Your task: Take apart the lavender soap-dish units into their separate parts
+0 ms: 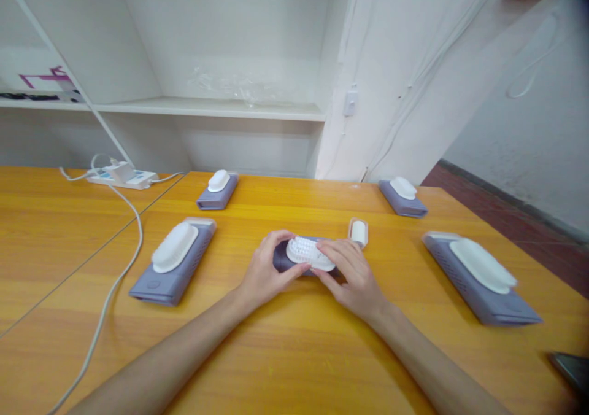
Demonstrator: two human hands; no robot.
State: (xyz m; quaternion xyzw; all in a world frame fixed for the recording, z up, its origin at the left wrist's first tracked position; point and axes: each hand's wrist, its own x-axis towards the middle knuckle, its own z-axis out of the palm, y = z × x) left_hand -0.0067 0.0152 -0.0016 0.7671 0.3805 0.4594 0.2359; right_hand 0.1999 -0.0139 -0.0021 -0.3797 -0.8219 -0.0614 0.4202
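In the middle of the table is a white oval scrubbing brush (304, 250), its bristly side facing up. My left hand (269, 266) grips its left end, thumb along the near edge and fingers at the far edge. My right hand (352, 275) closes on the other end, fingers across the top and thumb at the near side. Directly beneath the brush is a grey-purple box-shaped device (281, 256), mostly hidden by the brush and hands. Just beyond my right hand lies a small clear case with a white cylinder (358, 232) in it.
Similar grey-purple devices, each with a white oval piece on top, lie at left (172, 261), back left (218, 190), back right (403, 196) and right (481, 277). A power strip (122, 174) with a white cable sits back left. A dark object (570, 369) is at the right edge.
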